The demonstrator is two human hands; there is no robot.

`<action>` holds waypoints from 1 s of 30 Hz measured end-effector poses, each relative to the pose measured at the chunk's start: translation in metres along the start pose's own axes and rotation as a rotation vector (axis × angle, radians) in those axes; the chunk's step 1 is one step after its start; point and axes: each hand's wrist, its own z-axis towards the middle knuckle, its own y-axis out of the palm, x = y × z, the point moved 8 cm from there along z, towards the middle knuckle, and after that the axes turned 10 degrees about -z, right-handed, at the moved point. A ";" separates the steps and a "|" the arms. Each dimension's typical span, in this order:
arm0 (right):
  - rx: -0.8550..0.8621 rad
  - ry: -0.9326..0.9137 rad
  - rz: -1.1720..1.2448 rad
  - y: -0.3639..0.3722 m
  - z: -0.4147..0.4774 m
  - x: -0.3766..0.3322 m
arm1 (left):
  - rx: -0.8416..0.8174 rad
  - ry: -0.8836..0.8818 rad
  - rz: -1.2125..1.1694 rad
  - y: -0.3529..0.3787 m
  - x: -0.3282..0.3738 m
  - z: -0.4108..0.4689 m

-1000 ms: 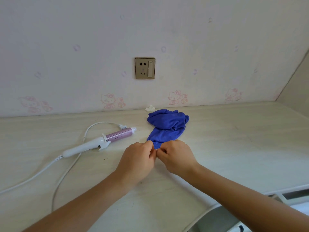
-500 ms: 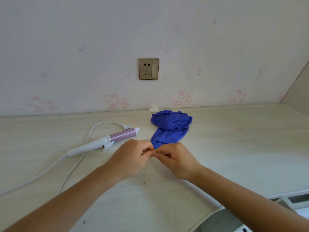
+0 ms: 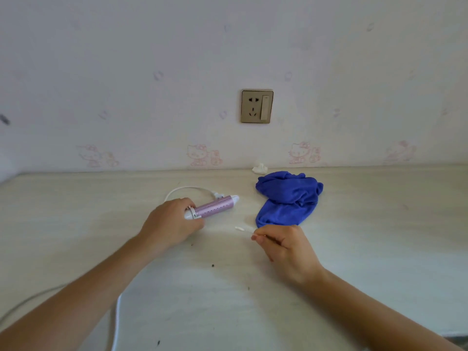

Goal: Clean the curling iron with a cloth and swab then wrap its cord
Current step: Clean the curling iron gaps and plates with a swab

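At the near left edge we see the white cord point(image 3: 24, 301) trailing across the pale table point(image 3: 379, 236), and another run of it passes under our left forearm toward the near edge. Further in, our left hand point(image 3: 172, 224) lies over the curling iron point(image 3: 215, 207), fingers curled around its white handle, which the hand mostly hides. The purple, dotted barrel sticks out to the right of the hand and points toward the far right, lying on the tabletop. On the far side of the hand a loop of the cord arcs round and comes down just beside the barrel's tip. To the right of the iron, apart from it, a cotton swab point(image 3: 243, 229) is pinched between the thumb and fingertips of our right hand point(image 3: 287, 249), its white tip pointing left toward the iron. Whether that tip touches the table we cannot tell. Beyond the right hand the blue cloth point(image 3: 288, 198) lies crumpled on the table, its near end just beside our fingers. A small white scrap point(image 3: 260, 168) sits at the foot of the wall point(image 3: 126, 72), just past the cloth. Above it a brass-coloured socket point(image 3: 257, 106) with a switch is mounted over a row of faint pink cartoon-cat prints.
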 end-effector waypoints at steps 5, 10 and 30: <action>0.010 0.005 0.160 0.005 0.016 -0.012 | -0.063 -0.201 -0.878 -0.002 0.011 -0.007; 0.076 -0.019 0.244 0.015 0.037 -0.028 | -0.228 -0.389 -1.477 0.019 0.015 -0.021; 0.066 -0.197 0.323 0.073 0.095 -0.044 | -0.007 -0.302 -1.403 0.036 -0.016 -0.010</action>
